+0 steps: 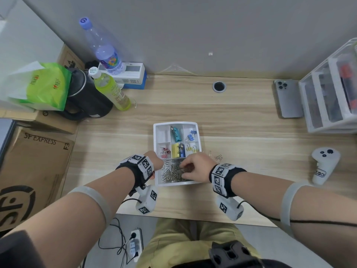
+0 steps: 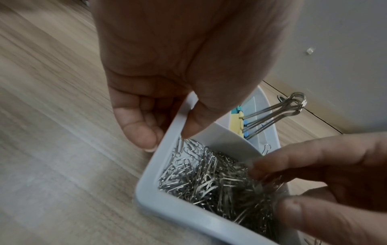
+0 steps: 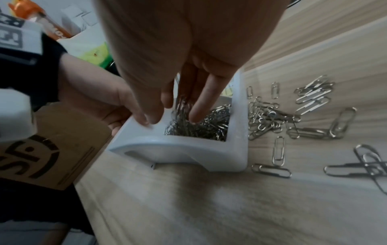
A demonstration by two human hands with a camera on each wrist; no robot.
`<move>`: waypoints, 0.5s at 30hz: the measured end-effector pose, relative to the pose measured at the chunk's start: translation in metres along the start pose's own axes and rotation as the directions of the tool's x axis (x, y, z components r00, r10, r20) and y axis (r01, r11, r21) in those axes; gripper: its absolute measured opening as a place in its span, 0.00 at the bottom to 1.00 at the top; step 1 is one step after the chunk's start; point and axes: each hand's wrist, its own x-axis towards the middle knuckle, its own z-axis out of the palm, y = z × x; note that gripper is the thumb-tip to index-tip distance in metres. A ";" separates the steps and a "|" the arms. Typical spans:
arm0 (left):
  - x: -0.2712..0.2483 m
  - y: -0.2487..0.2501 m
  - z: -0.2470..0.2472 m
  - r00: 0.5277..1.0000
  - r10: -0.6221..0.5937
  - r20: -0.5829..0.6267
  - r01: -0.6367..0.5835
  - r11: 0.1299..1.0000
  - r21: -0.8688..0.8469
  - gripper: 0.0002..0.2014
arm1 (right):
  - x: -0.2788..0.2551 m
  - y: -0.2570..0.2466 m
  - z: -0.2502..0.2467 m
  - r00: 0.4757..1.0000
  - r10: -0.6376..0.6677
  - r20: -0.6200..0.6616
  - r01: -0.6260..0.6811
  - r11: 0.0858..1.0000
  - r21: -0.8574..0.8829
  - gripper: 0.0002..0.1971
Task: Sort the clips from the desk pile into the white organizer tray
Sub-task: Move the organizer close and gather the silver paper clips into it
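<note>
Fingers (image 3: 194, 109) of the right hand (image 1: 195, 167) reach down, loosely curled, into the heap of silver wire paper clips (image 2: 211, 180) in the near compartment of the white plastic organizer tray (image 1: 157, 132); whether they pinch any clips I cannot tell. The left hand (image 1: 154, 158) grips the tray's left wall, thumb inside the rim and fingers outside. More loose silver paper clips (image 3: 270, 116) lie on the pale wooden desk (image 1: 241, 122) just beside the tray's right wall.
</note>
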 end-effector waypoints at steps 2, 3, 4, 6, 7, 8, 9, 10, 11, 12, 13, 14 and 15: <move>0.001 -0.001 -0.001 1.000 -0.001 -0.005 0.001 1.000 0.008 0.13 | -0.001 -0.001 -0.001 1.000 -0.023 -0.012 0.023 1.000 0.000 0.16; 0.001 -0.002 -0.002 1.000 0.000 -0.011 0.001 1.000 0.008 0.13 | -0.001 0.000 -0.004 0.999 -0.026 -0.038 0.026 1.000 0.015 0.16; 0.002 -0.004 -0.003 1.000 0.001 -0.015 -0.001 1.000 0.006 0.13 | -0.003 0.002 -0.010 0.997 -0.018 -0.070 0.020 0.999 0.037 0.16; 0.002 -0.006 -0.007 1.000 0.001 -0.024 -0.001 1.000 0.006 0.13 | -0.004 0.012 -0.024 0.990 0.018 -0.137 -0.011 0.998 0.057 0.18; 0.002 -0.008 -0.009 0.999 0.000 -0.035 0.000 1.000 0.005 0.12 | -0.005 0.020 -0.032 0.986 0.032 -0.166 -0.027 0.999 0.032 0.19; 0.002 -0.010 -0.010 0.999 0.000 -0.045 0.001 1.000 0.009 0.10 | -0.006 0.030 -0.039 0.982 0.052 -0.183 -0.057 0.998 -0.019 0.21; 0.003 -0.012 -0.011 0.999 -0.002 -0.053 0.003 1.000 0.013 0.08 | -0.007 0.041 -0.045 0.980 0.093 -0.177 -0.109 0.991 -0.082 0.25; 0.002 -0.014 -0.012 0.998 -0.003 -0.064 0.004 1.000 0.015 0.06 | -0.010 0.053 -0.051 0.977 0.153 -0.148 -0.175 0.974 -0.143 0.32; 0.002 -0.016 -0.012 0.997 -0.004 -0.072 0.005 1.000 0.018 0.04 | -0.014 0.064 -0.055 0.970 0.219 -0.107 -0.237 0.950 -0.202 0.39; 0.002 -0.017 -0.012 0.997 -0.002 -0.079 0.004 1.000 0.024 0.05 | -0.018 0.074 -0.057 0.961 0.269 -0.064 -0.276 0.923 -0.268 0.45; 0.003 -0.019 -0.012 0.997 -0.001 -0.082 0.003 0.999 0.032 0.08 | -0.023 0.082 -0.057 0.954 0.297 -0.028 -0.289 0.898 -0.331 0.49; 0.003 -0.020 -0.011 0.997 -0.002 -0.079 0.005 0.999 0.038 0.11 | -0.027 0.088 -0.056 0.951 0.310 -0.003 -0.288 0.879 -0.381 0.52; 0.004 -0.021 -0.011 0.997 -0.004 -0.077 0.007 0.999 0.038 0.14 | -0.030 0.092 -0.054 0.950 0.312 0.013 -0.280 0.869 -0.407 0.53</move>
